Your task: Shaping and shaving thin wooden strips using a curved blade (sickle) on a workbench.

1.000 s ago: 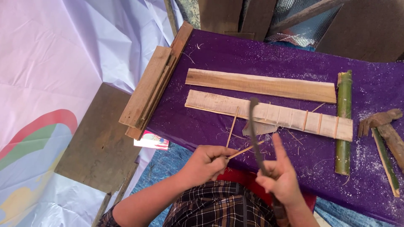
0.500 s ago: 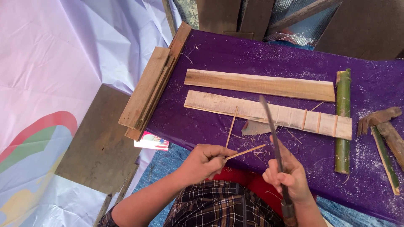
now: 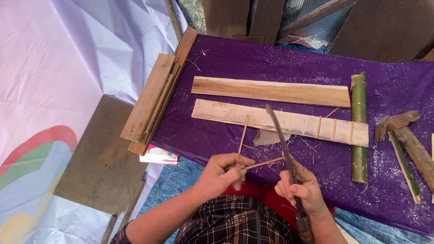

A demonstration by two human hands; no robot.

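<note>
We see a thin bamboo sliver (image 3: 264, 162) held low over the near edge of the purple cloth (image 3: 253, 61), its near end pinched inside the closed fingers of the left hand (image 3: 224, 174) and its far end reaching the blade of the curved knife (image 3: 280, 138). The right hand (image 3: 304, 190) is clenched around the knife's handle, blade pointing away over the flattened bamboo slat (image 3: 280, 122). Since half a second ago the blade has tipped slightly leftward and the sliver has barely shifted. Whether the edge actually bites the sliver we cannot tell. Beyond lie a wooden plank (image 3: 271, 91), a green bamboo culm (image 3: 359, 129) and another sliver (image 3: 243, 134) leaning on the slat.
</note>
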